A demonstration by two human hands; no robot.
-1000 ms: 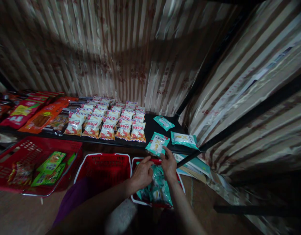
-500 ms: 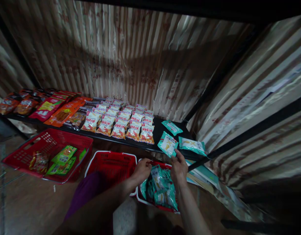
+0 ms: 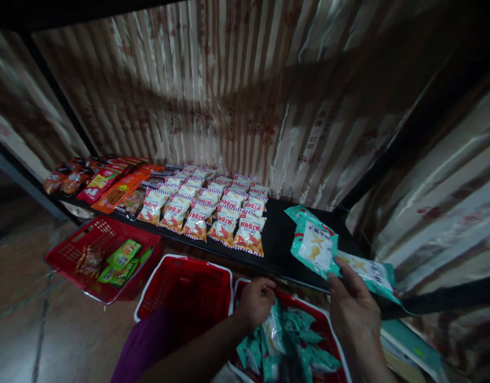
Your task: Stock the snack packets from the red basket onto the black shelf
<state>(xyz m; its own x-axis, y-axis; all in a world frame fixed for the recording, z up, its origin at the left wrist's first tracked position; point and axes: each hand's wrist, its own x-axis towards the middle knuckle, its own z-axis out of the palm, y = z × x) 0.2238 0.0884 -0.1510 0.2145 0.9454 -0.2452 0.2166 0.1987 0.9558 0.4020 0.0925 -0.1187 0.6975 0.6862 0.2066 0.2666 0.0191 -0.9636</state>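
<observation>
My right hand [image 3: 354, 300] pinches the lower corner of a teal snack packet [image 3: 315, 243] over the right end of the black shelf [image 3: 277, 234]. Another teal packet [image 3: 368, 270] lies on the shelf just right of it, partly behind my fingers. My left hand [image 3: 258, 302] hangs with curled fingers over the left part of a red basket [image 3: 336, 346] full of teal packets [image 3: 304, 324]. Whatever its fingers hold, if anything, is hidden. Rows of white and orange snack bags [image 3: 197, 221] stand on the shelf left of the teal packets.
A red basket with a white rim [image 3: 139, 298] sits left of the full one. Further left, another red basket [image 3: 65, 266] holds green packets [image 3: 123, 252]. Orange and pink packages [image 3: 105, 178] line the shelf's left end. Black posts and a striped sheet enclose the shelf.
The view has shifted closer to the shelf's right end. My right hand has moved right and up with the packet, which now overlaps the rear teal one. My left hand stays above the basket, fingers curled.
</observation>
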